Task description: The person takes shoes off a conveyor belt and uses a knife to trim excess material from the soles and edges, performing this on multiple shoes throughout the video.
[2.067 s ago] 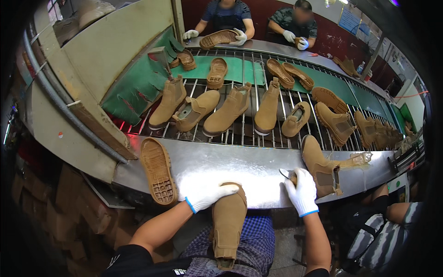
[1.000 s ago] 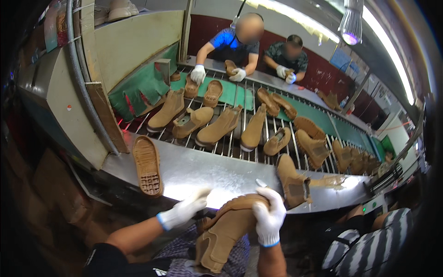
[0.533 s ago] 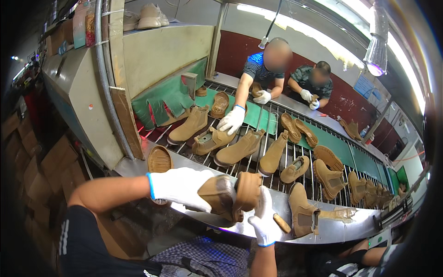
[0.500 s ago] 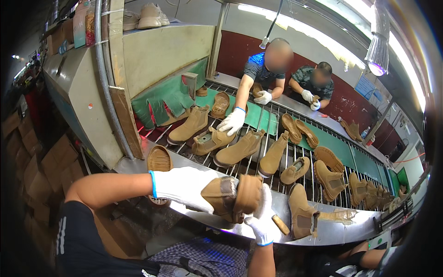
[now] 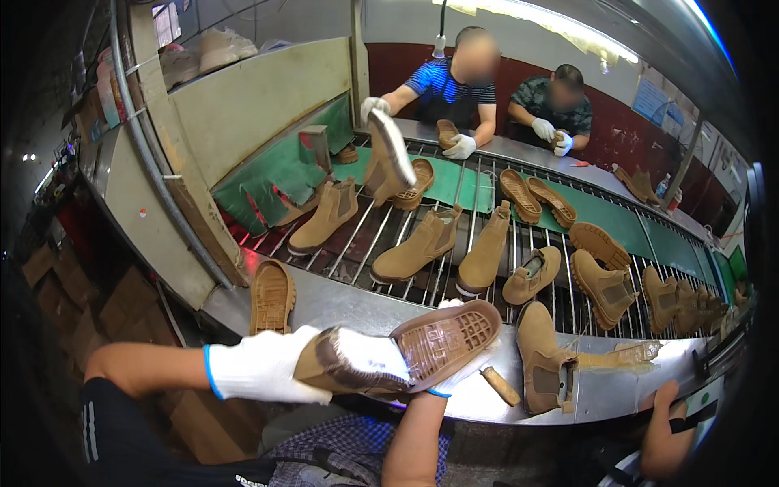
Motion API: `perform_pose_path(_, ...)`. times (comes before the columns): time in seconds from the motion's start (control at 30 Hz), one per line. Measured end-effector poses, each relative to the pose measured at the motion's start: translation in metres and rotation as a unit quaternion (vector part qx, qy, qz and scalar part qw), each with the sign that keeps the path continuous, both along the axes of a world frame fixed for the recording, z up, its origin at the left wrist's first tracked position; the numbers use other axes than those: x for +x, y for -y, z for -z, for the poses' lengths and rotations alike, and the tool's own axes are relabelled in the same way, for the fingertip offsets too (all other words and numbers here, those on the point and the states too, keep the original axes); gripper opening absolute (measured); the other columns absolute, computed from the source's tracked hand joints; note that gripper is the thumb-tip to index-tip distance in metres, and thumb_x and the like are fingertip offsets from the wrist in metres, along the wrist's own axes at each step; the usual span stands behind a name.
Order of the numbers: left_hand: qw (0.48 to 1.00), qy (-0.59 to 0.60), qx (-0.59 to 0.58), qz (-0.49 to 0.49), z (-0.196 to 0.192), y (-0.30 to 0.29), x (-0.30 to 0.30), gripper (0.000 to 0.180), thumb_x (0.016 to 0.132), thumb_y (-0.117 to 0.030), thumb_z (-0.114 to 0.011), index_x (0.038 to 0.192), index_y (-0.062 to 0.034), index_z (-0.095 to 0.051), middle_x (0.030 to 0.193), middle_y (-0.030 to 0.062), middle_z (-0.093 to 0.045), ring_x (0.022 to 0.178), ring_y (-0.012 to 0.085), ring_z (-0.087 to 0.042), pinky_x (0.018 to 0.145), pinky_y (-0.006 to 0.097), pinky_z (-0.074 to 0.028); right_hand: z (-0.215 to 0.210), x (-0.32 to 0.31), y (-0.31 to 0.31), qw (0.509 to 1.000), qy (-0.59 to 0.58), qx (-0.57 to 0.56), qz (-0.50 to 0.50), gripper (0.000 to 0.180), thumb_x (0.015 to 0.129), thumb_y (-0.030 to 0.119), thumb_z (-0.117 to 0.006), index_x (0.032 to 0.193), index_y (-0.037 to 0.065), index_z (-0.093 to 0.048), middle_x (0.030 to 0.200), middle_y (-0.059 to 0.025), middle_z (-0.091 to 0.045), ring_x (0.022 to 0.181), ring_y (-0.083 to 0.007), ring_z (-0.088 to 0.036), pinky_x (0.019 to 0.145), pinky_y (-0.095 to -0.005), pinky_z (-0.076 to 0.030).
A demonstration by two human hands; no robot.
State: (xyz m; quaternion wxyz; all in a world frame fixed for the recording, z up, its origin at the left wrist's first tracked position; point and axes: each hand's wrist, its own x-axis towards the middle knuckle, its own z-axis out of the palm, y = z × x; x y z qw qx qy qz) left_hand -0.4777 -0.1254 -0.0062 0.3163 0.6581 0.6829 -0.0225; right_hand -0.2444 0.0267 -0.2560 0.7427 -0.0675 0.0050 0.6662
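Note:
I hold a tan ankle boot point(image 5: 324, 375) on its side just above the near edge of the metal ledge point(image 5: 357, 302). Its ribbed brown sole point(image 5: 448, 341) faces up and towards me. My left hand point(image 5: 260, 372), in a white glove, grips the boot's upper from the left. My gloved right hand point(image 5: 464, 375) comes up from below and holds the boot under the sole's toe end. A wooden-handled tool point(image 5: 500, 386) lies on the ledge just right of my right hand.
A loose brown sole point(image 5: 272, 296) lies on the ledge at the left. At the right stand a tan boot point(image 5: 542, 357) and a clear sole point(image 5: 626, 355). Several tan boots ride the roller conveyor point(image 5: 422, 268). Two gloved workers point(image 5: 454, 85) stand opposite; one lifts a boot point(image 5: 388, 158). Another person's hand point(image 5: 661, 403) rests at lower right.
I lifted the boot from my lap to ledge height and turned it, so its sole now faces up. The worker opposite has picked a boot up off the conveyor.

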Motion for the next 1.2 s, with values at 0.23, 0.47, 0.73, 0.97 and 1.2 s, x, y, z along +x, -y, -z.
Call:
perform_pose_path(0.23,0.994,-0.024,0.035,0.1,-0.014,-0.028,0.018,0.088,0.082,-0.066,-0.082,0.142,-0.0096,-0.052,0.108,0.0228,-0.077,0.098,0.0449,-0.076,0.084,0.049,-0.062,-0.075,0.004,0.031,0.904,0.327,0.268,-0.057,0.115,0.086,0.089,-0.058,0.162,0.004,-0.038,0.152,-0.0197,-0.053,0.139,-0.0352,-0.055,0.119,-0.0524,-0.045)
perform_pose_path(0.47,0.954,-0.048,0.128,0.267,-0.028,-0.05,0.044,0.07,0.089,-0.057,-0.079,0.13,-0.0069,-0.054,0.091,0.0191,-0.074,0.077,0.043,-0.075,0.065,0.054,-0.06,-0.137,0.047,0.06,0.719,0.56,0.411,0.014,0.109,0.071,0.052,-0.096,0.152,0.001,-0.043,0.146,-0.027,-0.055,0.136,-0.0418,-0.057,0.12,-0.0564,-0.043)
perform_pose_path(0.73,0.943,0.012,0.166,0.288,-0.021,-0.029,0.029,0.059,0.085,-0.032,-0.082,0.128,-0.0007,-0.055,0.093,0.0222,-0.072,0.082,0.0467,-0.073,0.069,0.054,-0.06,-0.098,0.002,0.059,0.967,-0.017,0.255,0.004,0.059,0.089,0.049,-0.084,0.133,0.016,-0.063,0.126,-0.0064,-0.064,0.12,-0.0228,-0.064,0.108,-0.0486,-0.054)
perform_pose_path(0.97,0.92,0.035,0.219,0.322,-0.006,-0.053,0.043,0.062,0.086,-0.04,-0.082,0.126,0.0011,-0.058,0.092,0.0209,-0.073,0.075,0.0437,-0.074,0.063,0.051,-0.06,-0.134,0.012,0.069,0.902,0.295,0.314,0.023,0.067,0.068,0.036,-0.086,0.12,0.006,-0.056,0.117,-0.0187,-0.057,0.118,-0.0382,-0.061,0.11,-0.0553,-0.05)
perform_pose_path(1.2,0.922,0.059,0.143,0.356,-0.015,-0.089,0.066,0.05,0.086,-0.031,-0.077,0.121,0.0022,-0.064,0.103,0.0236,-0.073,0.09,0.045,-0.074,0.078,0.051,-0.061,-0.142,0.032,0.062,0.911,0.325,0.252,0.039,0.058,0.06,0.027,-0.084,0.108,0.004,-0.061,0.108,-0.0174,-0.059,0.112,-0.0397,-0.062,0.11,-0.0553,-0.048)
